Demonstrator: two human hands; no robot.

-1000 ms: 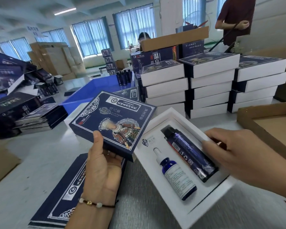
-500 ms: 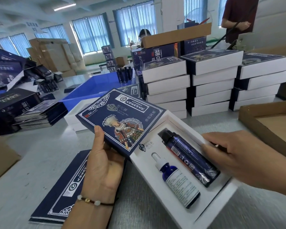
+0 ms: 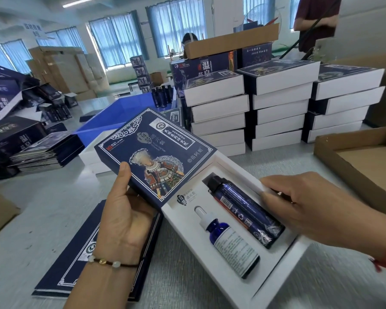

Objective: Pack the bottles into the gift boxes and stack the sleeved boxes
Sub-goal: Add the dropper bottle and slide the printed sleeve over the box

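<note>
A white gift box tray lies open on the grey table in front of me. In it lie a dark blue spray bottle with a black cap and a small blue dropper bottle with a white label. My left hand grips a navy printed sleeve by its near end, and the sleeve's right edge overlaps the tray's top left corner. My right hand holds the tray's right rim, fingers curled over the edge.
Three stacks of sleeved boxes stand behind the tray. Flat navy sleeves lie under my left forearm. A cardboard tray sits at right, a blue bin behind, flat packaging at left. Another person stands at the back.
My left hand has brought the sleeve up and to the right, until its edge overlaps the tray's corner. My right hand stays on the tray's right rim.
</note>
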